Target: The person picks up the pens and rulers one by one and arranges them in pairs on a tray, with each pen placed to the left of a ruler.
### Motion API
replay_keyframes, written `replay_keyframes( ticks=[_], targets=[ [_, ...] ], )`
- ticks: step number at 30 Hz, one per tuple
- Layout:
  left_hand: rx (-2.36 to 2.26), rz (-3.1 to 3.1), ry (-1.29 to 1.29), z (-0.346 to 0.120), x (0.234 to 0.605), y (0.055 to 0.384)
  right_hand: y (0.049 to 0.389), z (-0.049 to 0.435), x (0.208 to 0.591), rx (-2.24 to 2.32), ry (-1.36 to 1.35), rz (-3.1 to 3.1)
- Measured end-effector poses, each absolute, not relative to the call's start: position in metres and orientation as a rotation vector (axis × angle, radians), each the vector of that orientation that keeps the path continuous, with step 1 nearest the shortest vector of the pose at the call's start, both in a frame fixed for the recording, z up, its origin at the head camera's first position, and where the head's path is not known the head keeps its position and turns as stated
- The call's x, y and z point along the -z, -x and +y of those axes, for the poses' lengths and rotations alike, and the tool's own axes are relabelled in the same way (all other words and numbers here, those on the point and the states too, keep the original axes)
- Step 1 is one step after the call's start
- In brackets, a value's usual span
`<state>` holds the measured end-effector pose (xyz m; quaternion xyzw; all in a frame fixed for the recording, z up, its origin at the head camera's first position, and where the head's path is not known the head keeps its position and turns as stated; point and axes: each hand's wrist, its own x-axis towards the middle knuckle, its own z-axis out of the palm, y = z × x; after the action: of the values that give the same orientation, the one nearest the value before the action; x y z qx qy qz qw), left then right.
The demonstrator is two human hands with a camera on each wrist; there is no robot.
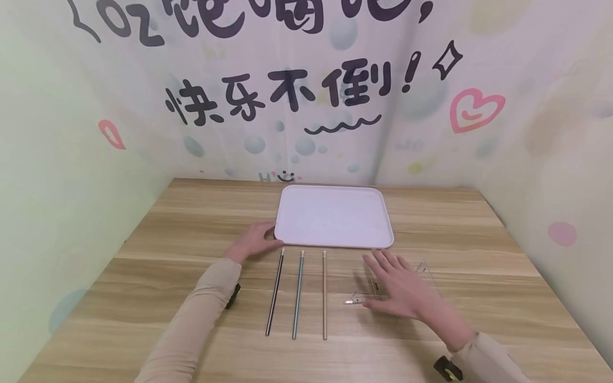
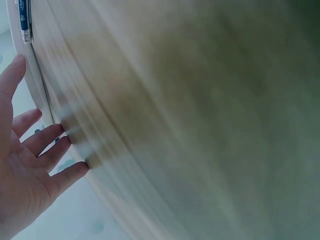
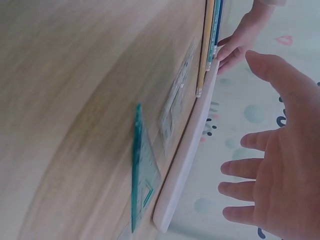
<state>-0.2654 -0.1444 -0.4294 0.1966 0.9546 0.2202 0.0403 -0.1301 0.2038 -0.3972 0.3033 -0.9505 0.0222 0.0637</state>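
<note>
A white rectangular tray [image 1: 335,217] lies on the wooden table. My left hand [image 1: 254,239] is at its near left corner, thumb and fingers spread; whether they press the tray cannot be told. Three pencils lie side by side in front of the tray: a dark one [image 1: 275,292], a teal one [image 1: 298,295] and a gold one [image 1: 324,295]. Over a clear set square [image 1: 426,268] hovers my right hand [image 1: 395,284], fingers spread and holding nothing. In the right wrist view a teal-edged set square [image 3: 142,172] and a clear drawing tool [image 3: 175,100] show beside the tray.
Behind the table [image 1: 479,234] hangs a white printed cloth [image 1: 335,154] with black lettering. Pale walls of similar cloth rise at the left and right. A dark band [image 1: 447,368] with a device is on the right wrist, and another [image 1: 233,296] on the left.
</note>
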Motion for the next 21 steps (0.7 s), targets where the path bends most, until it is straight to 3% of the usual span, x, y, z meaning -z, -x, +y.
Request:
replay_keyframes(
  ticks=[21],
  targets=[
    [-0.707, 2.885, -0.555, -0.143, 0.428, 0.266, 0.134, 0.174, 0.39, -0.089, -0.961, -2.875]
  ],
)
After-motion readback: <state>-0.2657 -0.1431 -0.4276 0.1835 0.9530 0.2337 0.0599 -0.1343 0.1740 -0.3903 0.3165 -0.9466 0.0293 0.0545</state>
